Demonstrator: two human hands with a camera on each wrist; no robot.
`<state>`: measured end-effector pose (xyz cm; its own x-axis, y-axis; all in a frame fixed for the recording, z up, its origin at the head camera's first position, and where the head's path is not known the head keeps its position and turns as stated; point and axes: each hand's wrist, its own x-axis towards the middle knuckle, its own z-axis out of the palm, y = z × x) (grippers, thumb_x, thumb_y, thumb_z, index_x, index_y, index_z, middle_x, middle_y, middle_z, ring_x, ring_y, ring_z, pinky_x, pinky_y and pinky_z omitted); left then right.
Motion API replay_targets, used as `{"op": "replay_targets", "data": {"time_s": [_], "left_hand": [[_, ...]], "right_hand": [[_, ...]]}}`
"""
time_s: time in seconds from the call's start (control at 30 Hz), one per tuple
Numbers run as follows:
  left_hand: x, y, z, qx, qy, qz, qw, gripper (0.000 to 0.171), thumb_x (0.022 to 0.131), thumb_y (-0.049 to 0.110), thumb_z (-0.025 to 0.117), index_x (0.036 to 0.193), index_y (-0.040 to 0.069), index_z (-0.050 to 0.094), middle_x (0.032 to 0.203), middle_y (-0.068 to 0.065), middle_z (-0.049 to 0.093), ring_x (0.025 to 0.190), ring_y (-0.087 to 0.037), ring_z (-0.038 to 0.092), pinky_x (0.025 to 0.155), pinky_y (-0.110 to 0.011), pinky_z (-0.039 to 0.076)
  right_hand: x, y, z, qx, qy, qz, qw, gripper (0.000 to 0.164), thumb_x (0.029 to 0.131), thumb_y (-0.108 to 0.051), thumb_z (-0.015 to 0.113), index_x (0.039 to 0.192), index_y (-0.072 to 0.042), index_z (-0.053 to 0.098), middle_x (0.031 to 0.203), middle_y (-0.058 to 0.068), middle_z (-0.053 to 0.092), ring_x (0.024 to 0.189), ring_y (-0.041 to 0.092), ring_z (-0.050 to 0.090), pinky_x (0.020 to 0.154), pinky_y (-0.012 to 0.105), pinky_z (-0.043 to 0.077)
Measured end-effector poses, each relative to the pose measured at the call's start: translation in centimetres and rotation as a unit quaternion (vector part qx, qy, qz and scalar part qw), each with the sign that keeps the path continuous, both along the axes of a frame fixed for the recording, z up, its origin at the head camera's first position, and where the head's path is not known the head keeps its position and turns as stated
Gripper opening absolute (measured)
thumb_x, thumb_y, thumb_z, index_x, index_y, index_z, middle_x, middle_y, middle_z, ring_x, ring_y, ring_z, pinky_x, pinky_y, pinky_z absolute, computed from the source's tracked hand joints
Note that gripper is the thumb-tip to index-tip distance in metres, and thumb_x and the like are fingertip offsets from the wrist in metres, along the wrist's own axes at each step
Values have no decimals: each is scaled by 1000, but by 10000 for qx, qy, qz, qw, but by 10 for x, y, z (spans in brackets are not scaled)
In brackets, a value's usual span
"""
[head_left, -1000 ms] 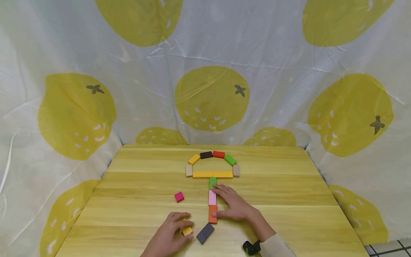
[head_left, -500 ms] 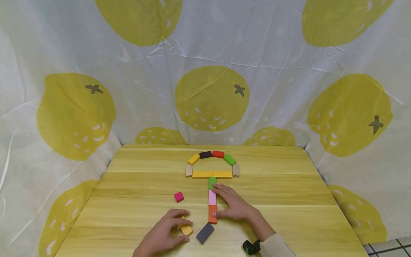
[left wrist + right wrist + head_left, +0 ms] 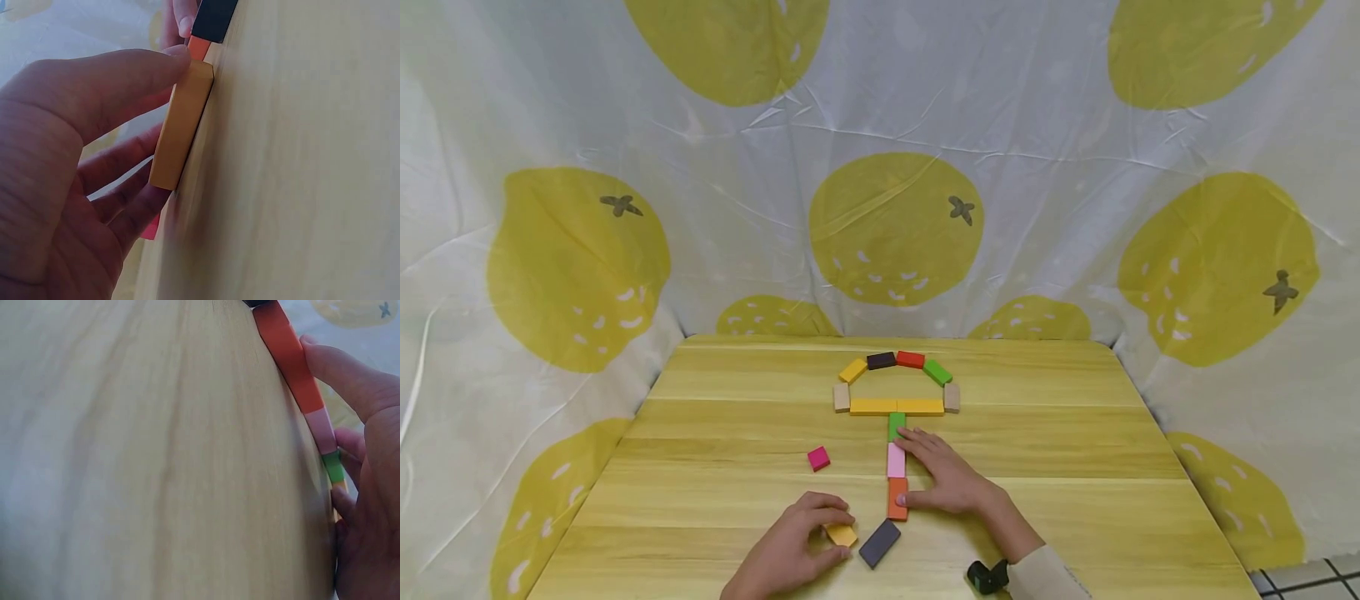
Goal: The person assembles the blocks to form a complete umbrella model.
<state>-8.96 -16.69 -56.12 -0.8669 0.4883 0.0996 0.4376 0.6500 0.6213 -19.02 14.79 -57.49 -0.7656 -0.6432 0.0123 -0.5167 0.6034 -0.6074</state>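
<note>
My left hand pinches a yellow wooden block flat on the table, left of a dark grey block. In the left wrist view the thumb lies at one end of this block and the fingers curl behind it. My right hand rests along a column of blocks. Its thumb touches the orange block and its fingertips lie by the pink block and the green block. The dark grey block lies slanted at the near end of the orange one.
Two long yellow blocks form a bar at the column's far end. An arch of several coloured blocks, with a red block at its top, stands beyond. A magenta block lies left of the column. A lemon-print cloth hangs behind the table.
My left hand shifts left, then back right, and the yellow block has turned and moved slightly toward the dark grey one. The right hand stays in place.
</note>
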Motion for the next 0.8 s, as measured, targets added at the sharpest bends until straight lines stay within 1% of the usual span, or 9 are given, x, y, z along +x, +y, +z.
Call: {"op": "replay_targets", "data": {"time_s": [0.07, 0.23, 0.4, 0.47, 0.6, 0.73, 0.8], "left_hand": [[1, 2, 0, -4, 4, 1, 10000, 32, 90, 42, 79, 119, 29, 75, 131, 9, 64, 121, -14, 59, 103, -40, 54], [1, 4, -1, 22, 203, 19, 9998, 36, 89, 41, 81, 122, 28, 73, 133, 9, 63, 121, -14, 59, 102, -39, 55], [2, 6, -3, 91, 336, 74, 9994, 37, 88, 49, 80, 119, 29, 73, 133, 8, 62, 121, -15, 59, 101, -40, 55], [2, 6, -3, 119, 282, 97, 9995, 34, 88, 51, 78, 115, 31, 74, 132, 8, 62, 121, -16, 59, 102, -40, 55], [1, 7, -3, 164, 73, 64, 9998, 23, 90, 50, 77, 108, 36, 76, 132, 7, 62, 121, -18, 58, 102, -42, 54], [1, 8, -3, 179, -90, -45, 9998, 20, 92, 50, 75, 108, 39, 76, 133, 6, 62, 123, -19, 56, 102, -42, 53], [0, 9, -3, 187, -114, -100, 9997, 20, 92, 51, 74, 108, 40, 76, 133, 6, 62, 123, -20, 55, 102, -41, 53]], "right_hand": [[0, 0, 0, 6, -13, -14, 10000, 92, 88, -65, 69, 162, -23, 35, 172, -4, 24, 160, 32, 17, 126, 61, 20], [-1, 0, 0, 61, -28, -41, 10000, 92, 88, -67, 68, 162, -24, 34, 172, -5, 23, 160, 31, 17, 125, 61, 22], [-2, 0, -2, 95, -21, -46, 9999, 93, 88, -70, 66, 162, -26, 34, 172, -7, 22, 160, 29, 17, 126, 61, 22], [-2, 0, -2, 106, -3, -48, 9999, 93, 87, -70, 66, 162, -26, 34, 172, -8, 22, 160, 29, 17, 125, 61, 22], [-2, 0, -2, 97, 11, -37, 9999, 93, 87, -70, 67, 162, -26, 34, 172, -7, 22, 160, 30, 17, 126, 61, 22], [-1, 0, -1, 59, -15, -40, 10000, 93, 88, -69, 67, 162, -26, 34, 172, -6, 22, 160, 31, 17, 125, 62, 21], [-1, 0, -1, 28, -18, -35, 10000, 92, 88, -68, 68, 162, -25, 34, 172, -5, 23, 160, 31, 18, 125, 62, 21]]}}
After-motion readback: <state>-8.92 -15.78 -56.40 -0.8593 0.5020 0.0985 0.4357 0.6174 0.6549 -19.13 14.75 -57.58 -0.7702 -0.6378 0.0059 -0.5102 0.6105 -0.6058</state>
